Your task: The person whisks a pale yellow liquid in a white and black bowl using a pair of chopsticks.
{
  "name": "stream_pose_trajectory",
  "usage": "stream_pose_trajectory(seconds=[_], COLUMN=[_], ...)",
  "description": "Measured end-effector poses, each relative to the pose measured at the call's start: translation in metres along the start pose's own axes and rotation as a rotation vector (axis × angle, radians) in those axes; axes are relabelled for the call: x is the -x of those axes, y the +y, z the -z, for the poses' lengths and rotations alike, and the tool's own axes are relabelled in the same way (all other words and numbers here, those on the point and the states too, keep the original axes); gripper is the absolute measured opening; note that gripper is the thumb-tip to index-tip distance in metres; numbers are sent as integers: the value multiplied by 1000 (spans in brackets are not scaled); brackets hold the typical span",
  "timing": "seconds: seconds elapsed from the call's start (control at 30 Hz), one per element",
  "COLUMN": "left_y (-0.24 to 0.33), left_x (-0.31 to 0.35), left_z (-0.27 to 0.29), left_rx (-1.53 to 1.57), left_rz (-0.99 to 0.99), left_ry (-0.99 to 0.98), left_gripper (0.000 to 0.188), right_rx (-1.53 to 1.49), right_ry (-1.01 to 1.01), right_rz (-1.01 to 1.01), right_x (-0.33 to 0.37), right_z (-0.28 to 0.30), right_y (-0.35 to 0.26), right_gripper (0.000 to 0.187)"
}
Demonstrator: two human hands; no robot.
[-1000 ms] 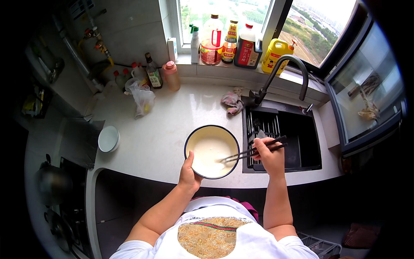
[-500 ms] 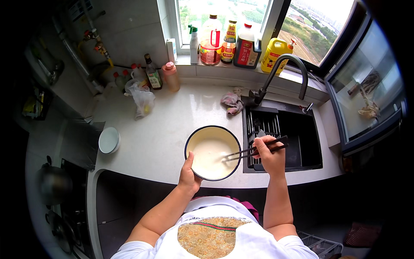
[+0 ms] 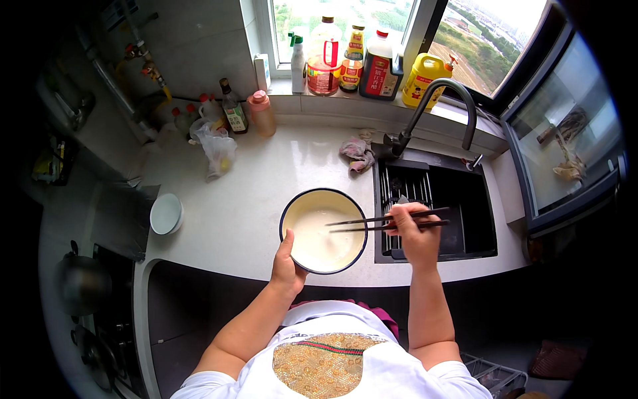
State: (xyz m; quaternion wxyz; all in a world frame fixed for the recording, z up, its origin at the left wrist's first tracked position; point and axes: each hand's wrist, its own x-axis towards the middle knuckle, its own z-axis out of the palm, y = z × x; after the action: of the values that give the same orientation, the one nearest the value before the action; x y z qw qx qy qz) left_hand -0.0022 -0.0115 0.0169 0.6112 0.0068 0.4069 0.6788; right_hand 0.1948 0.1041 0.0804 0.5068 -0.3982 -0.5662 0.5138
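A round bowl (image 3: 357, 205) with a dark rim and cream inner wall sits over the counter's front part. Pale, milky batter (image 3: 319, 243) fills its lower part. My left hand (image 3: 288, 267) grips the bowl at its near left side, thumb over the rim. In my right hand (image 3: 417, 236), above the sink's left edge, is a pair of dark chopsticks (image 3: 379, 219). Their tips point left over the batter and are slightly apart; whether they touch it I cannot tell.
Right of the bowl lies a black sink (image 3: 478, 226) with a rack and a curved faucet (image 3: 458, 83). A crumpled cloth (image 3: 359, 154) rests behind. A white bowl (image 3: 166, 214) stands left; a plastic bag (image 3: 217, 151) and bottles (image 3: 262, 113) stand at the back.
The chopsticks have moved from the batter's right side to further left and up, and now lie flatter. The bowl has shifted slightly left and away from me.
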Motion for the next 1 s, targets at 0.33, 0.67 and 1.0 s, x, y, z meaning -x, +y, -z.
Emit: stream_pose_trajectory(seconds=[0.33, 0.67, 1.0], left_y=[4, 6, 4], left_x=[-1, 2, 4], left_z=[6, 0, 1], left_rx=[-27, -18, -42], left_rz=[-5, -13, 5], left_ry=[-2, 3, -2], left_gripper=[56, 57, 57], right_rx=[124, 102, 116], right_ry=[93, 68, 25], right_rz=[130, 14, 108], right_x=[-13, -3, -1], right_z=[18, 6, 10], right_y=[-2, -2, -11], right_gripper=[13, 18, 16])
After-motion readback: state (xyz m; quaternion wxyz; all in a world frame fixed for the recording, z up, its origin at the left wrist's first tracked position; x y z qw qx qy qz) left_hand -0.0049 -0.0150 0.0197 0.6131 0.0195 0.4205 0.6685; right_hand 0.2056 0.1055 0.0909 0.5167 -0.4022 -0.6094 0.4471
